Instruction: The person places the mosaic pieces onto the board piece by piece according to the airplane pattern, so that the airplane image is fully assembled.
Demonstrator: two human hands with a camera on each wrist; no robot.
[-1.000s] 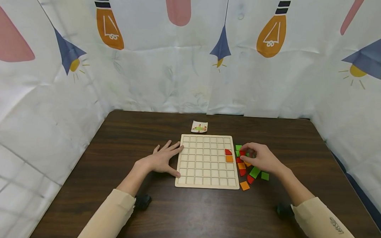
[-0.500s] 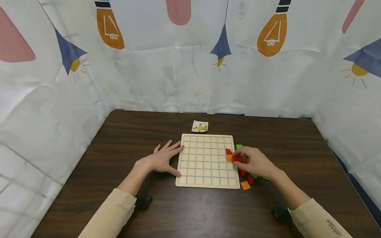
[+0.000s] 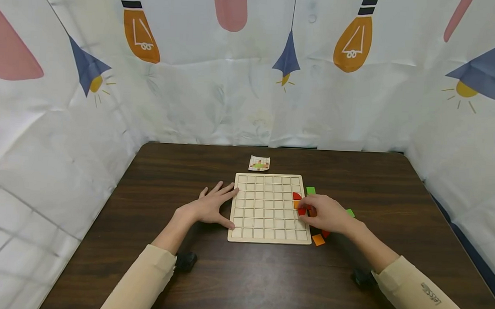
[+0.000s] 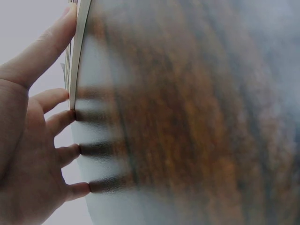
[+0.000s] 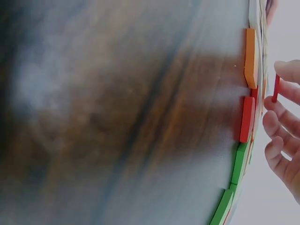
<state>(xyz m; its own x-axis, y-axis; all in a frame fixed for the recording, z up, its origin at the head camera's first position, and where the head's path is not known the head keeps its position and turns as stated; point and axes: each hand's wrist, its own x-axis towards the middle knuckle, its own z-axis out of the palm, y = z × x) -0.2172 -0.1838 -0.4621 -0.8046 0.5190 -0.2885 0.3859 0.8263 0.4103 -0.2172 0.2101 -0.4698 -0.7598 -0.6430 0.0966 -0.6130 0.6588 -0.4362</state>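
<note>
A pale wooden grid board (image 3: 265, 224) lies mid-table. My left hand (image 3: 205, 209) is spread at its left side, with thumb and index finger on the rim; in the left wrist view the other fingertips rest on the tabletop. My right hand (image 3: 328, 214) pinches a red tile (image 3: 301, 212) between thumb and fingers over the board's right column. The right wrist view shows that red tile (image 5: 276, 88) edge-on, raised above the loose pieces. In the same column sit a red rounded-corner tile (image 3: 297, 196) and, just nearer, an orange square tile (image 3: 296, 204), partly behind my fingertips.
Loose tiles lie right of the board: green (image 3: 310, 190), another green (image 3: 350, 213), orange (image 3: 318, 240) and red (image 3: 325, 233), with several hidden under my right hand. A small pattern card (image 3: 259, 164) lies beyond the board. A printed cloth (image 3: 241, 108) hangs behind the dark table.
My right hand has moved left and nearer from the loose pile, bringing a red tile over the board's right column. My left hand stays at the board's left edge.
</note>
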